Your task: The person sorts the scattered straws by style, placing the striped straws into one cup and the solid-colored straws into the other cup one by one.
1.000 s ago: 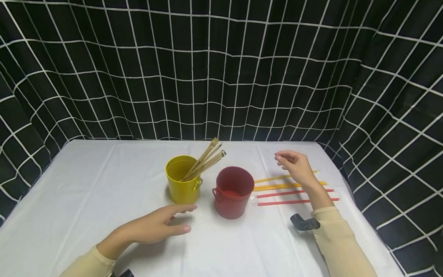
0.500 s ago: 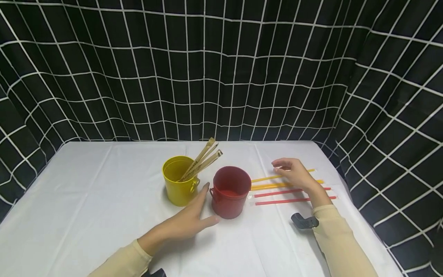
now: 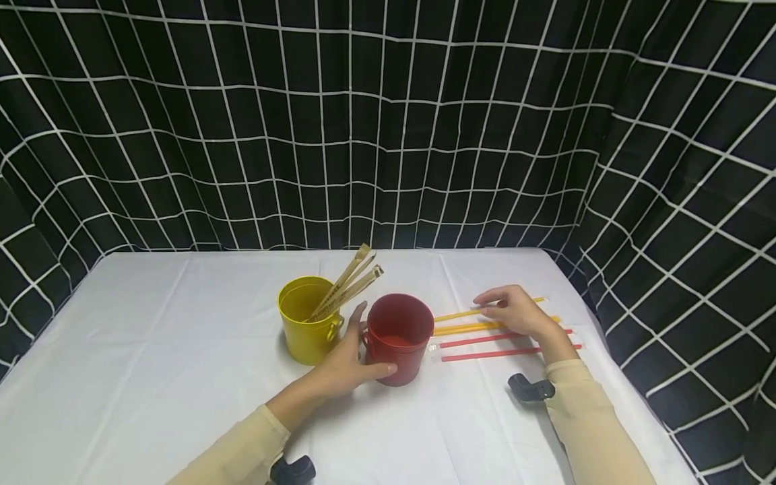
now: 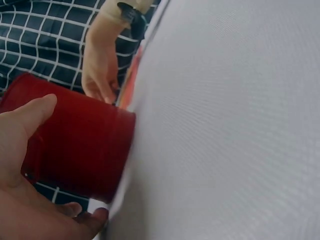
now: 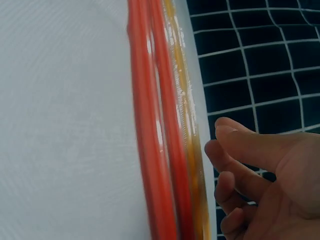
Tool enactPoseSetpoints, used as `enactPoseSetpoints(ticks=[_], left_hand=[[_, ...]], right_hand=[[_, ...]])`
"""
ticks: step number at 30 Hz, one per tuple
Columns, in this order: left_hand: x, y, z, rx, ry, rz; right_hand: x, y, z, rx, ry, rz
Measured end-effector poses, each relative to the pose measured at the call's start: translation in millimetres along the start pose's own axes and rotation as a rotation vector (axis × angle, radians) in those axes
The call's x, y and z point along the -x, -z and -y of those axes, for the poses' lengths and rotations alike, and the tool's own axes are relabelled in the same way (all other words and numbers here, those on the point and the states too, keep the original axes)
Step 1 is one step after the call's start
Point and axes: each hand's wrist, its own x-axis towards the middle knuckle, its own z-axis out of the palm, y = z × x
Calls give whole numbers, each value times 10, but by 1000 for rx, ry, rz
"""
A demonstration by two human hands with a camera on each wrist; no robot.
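In the head view my left hand grips a small red bucket from its left side. The thumb lies on its front wall, and the other fingers reach around the side with the lug. The left wrist view also shows this thumb across the red wall. My right hand hovers low over drinking straws in clear wrappers, its fingers loosely bent and holding nothing. A single yellow straw passes just below the fingertips. More yellow straws and two red straws lie nearer me, partly covered by the right wrist.
Left of the red bucket stands a yellow bucket with several slim paper-wrapped sticks leaning out to the right. A white cloth covers the table. A black curtain with white grid lines hangs behind and at the sides.
My left hand has moved right and forward, from in front of the yellow bucket to the red bucket's side. My right hand has lowered toward the straws. The head view has shifted slightly.
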Motion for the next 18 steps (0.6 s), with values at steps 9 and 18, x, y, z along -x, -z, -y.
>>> enactPoseSetpoints(ticks=[9,18], left_hand=[[-47,12,139,93,-14,76],[-72,15,213,101,-13,100]], right_hand=[[-11,-60,-15,37,-48,28],[-9,-115,21,100,-133,-6]])
